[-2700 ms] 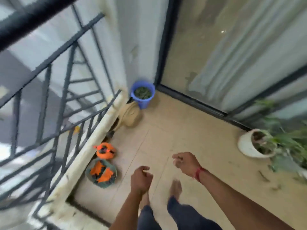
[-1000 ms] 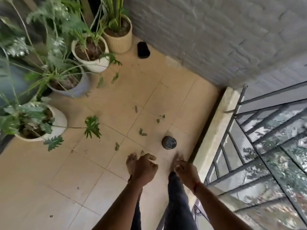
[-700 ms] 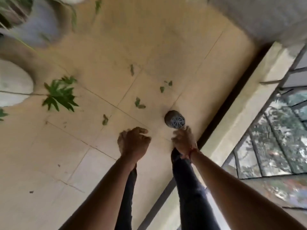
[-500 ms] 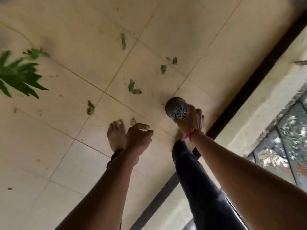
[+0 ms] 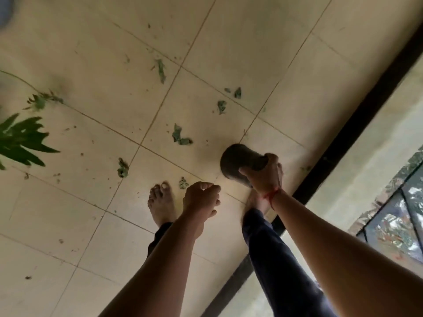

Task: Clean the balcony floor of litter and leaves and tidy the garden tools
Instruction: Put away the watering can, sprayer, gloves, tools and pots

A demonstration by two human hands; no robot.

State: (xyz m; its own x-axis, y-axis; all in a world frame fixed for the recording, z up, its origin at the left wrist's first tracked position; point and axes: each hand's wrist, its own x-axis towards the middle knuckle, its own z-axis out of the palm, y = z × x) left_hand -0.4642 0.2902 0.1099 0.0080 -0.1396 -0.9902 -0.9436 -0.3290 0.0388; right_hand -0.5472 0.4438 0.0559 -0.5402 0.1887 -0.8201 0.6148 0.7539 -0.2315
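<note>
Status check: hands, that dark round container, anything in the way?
Right hand grips dark round container, tilted. Left hand loosely curled, empty. Green leaf scraps scattered on beige tiles nearby.

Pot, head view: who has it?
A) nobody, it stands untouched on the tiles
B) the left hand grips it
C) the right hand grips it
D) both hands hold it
C: the right hand has its fingers curled round the pot, while the left hand is apart from it, loosely curled and holding nothing.
</note>
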